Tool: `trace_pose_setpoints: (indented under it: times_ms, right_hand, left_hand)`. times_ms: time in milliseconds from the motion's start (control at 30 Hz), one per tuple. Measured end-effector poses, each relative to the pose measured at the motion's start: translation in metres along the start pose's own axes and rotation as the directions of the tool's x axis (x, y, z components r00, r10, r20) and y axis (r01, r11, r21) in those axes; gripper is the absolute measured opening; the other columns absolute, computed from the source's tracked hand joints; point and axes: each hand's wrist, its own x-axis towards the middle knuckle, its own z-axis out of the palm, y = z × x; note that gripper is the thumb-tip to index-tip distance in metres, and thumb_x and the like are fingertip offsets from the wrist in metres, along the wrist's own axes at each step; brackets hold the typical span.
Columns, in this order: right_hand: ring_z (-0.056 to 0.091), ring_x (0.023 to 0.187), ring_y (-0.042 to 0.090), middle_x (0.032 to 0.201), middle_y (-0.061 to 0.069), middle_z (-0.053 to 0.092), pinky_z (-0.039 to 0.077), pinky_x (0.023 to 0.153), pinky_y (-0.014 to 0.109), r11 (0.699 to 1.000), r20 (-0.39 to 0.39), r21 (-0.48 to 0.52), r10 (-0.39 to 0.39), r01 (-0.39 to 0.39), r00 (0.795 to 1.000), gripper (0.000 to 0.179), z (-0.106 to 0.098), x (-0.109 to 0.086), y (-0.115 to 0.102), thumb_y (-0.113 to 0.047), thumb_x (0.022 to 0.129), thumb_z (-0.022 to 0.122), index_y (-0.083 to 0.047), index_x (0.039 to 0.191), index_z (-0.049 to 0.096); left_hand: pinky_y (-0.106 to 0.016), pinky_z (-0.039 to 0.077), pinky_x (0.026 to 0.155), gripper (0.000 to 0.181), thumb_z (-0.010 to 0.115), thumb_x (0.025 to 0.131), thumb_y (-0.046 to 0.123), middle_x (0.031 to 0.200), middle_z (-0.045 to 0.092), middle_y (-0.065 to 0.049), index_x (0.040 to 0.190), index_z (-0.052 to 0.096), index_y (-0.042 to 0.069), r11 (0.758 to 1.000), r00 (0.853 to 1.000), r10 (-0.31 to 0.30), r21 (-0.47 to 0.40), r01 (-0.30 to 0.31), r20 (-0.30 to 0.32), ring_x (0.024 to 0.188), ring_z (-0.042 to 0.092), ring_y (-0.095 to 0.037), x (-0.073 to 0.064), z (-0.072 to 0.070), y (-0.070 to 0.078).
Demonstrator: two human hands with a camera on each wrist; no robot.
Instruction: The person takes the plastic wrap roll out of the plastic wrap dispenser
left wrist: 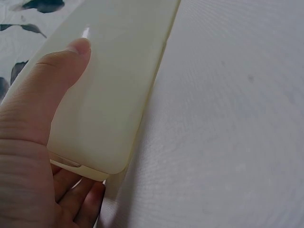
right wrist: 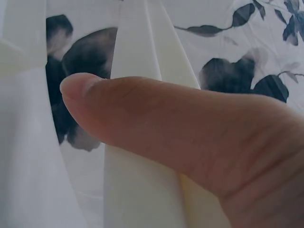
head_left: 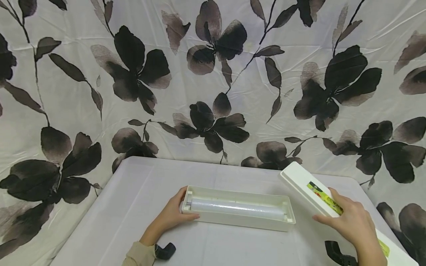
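A long, off-white plastic wrap dispenser box [head_left: 244, 224] lies lidless on the table, a roll of clear plastic wrap [head_left: 236, 207] lying lengthwise inside. My left hand [head_left: 173, 212] grips its left end. In the left wrist view, the thumb lies along the side of the box [left wrist: 114, 95] and the other fingers reach round its end. My right hand [head_left: 354, 220] holds the long white lid [head_left: 297, 179], which bears a yellow-green label [head_left: 324, 197]. The lid slants to the right of the box, apart from it. In the right wrist view, my thumb crosses the lid [right wrist: 137, 194].
A white cloth covers the table [head_left: 139, 184]. Behind it hangs a floral curtain [head_left: 213, 85]. Black straps [head_left: 165, 252] show by both wrists. The table's back edge runs just behind the box and under the lid's far end.
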Motion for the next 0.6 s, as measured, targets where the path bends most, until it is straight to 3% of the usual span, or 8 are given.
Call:
trace_pose_setpoints:
  times_ms: [233, 400, 600]
  right_hand:
    - [0.055, 0.097, 0.050, 0.135, 0.039, 0.046, 0.040, 0.066, 0.051, 0.991, 0.008, -0.003, 0.133, -0.133, 0.991, 0.118, 0.011, 0.003, 0.012, -0.072, 0.067, 0.077, 0.000, 0.151, 0.033]
    - [0.048, 0.107, 0.059, 0.137, 0.042, 0.040, 0.040, 0.075, 0.062, 0.981, 0.041, -0.008, 0.196, -0.195, 0.980, 0.121, 0.018, 0.005, 0.021, -0.073, 0.068, 0.075, 0.001, 0.152, 0.028]
    - [0.043, 0.110, 0.061, 0.140, 0.044, 0.033, 0.037, 0.084, 0.067, 0.946, 0.109, -0.013, 0.323, -0.323, 0.940, 0.124, 0.024, 0.009, 0.033, -0.074, 0.069, 0.074, 0.001, 0.153, 0.021]
  left_hand:
    - [-0.049, 0.042, 0.103, 0.103, 0.093, 0.067, 0.039, 0.139, 0.053, -0.003, 0.150, 0.036, 0.017, 1.000, 1.000, 0.003, -0.001, -0.003, 0.004, 0.124, 0.054, -0.024, 0.000, 0.000, 0.000]
    - [-0.049, 0.042, 0.103, 0.103, 0.093, 0.067, 0.039, 0.139, 0.053, -0.003, 0.150, 0.035, 0.018, 1.000, 1.000, 0.009, -0.004, -0.009, 0.007, 0.124, 0.054, -0.023, 0.000, 0.000, -0.002]
    - [-0.048, 0.043, 0.102, 0.102, 0.093, 0.067, 0.038, 0.138, 0.054, -0.003, 0.149, 0.036, 0.019, 1.000, 1.000, 0.013, -0.005, -0.013, 0.010, 0.123, 0.054, -0.022, 0.001, 0.000, -0.003]
